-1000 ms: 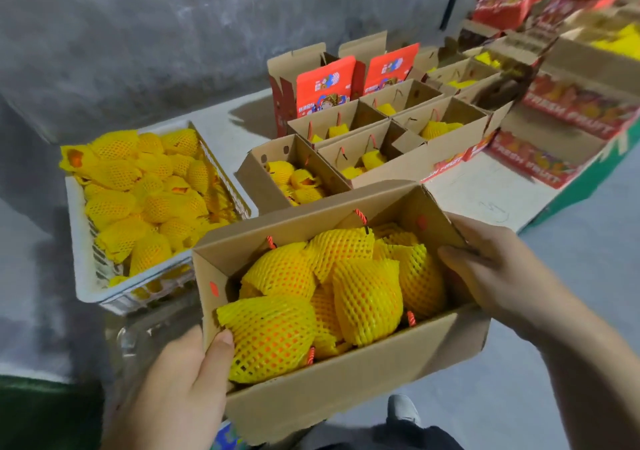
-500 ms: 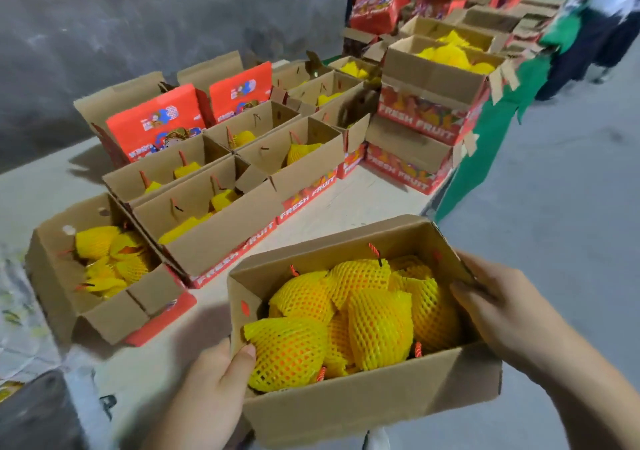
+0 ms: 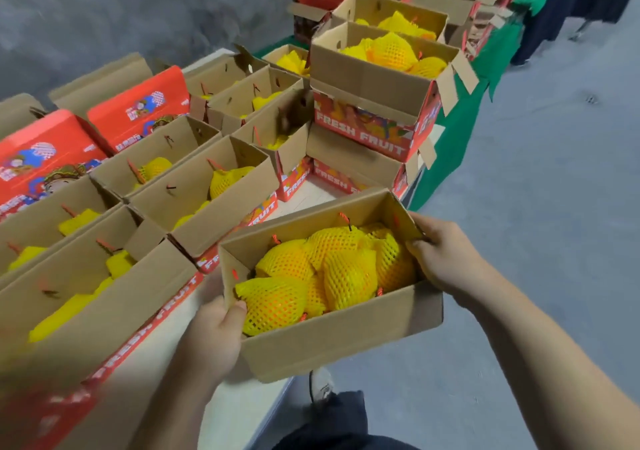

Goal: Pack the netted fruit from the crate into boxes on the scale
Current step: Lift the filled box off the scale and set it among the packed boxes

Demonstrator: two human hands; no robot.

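1. Since the earlier frames, the view has swung right along the table (image 3: 242, 394): the white crate of fruit has dropped out of sight, and the stacked "FRESH FRUIT" cartons (image 3: 367, 127) now sit closer and larger.
2. Both hands carry an open cardboard box (image 3: 339, 338) above the table's near edge, partly out over the grey floor (image 3: 554, 207).
3. Netted fruit (image 3: 325, 276) fills this box, several pieces in yellow foam mesh lying packed against one another.
4. At the box's left end, the left hand (image 3: 211, 332) grips the wall, thumb hooked over the rim and touching the nearest fruit.
5. At the right end, the right hand (image 3: 440, 259) grips the wall, fingers curled over the rim into the box.
6. Rows of open boxes (image 3: 194, 193) stand on the table to the left, each holding a few netted fruit.
7. Behind them, red printed lids (image 3: 138, 110) stand upright.
8. A dark trouser leg and a light shoe (image 3: 322, 385) show below the box.
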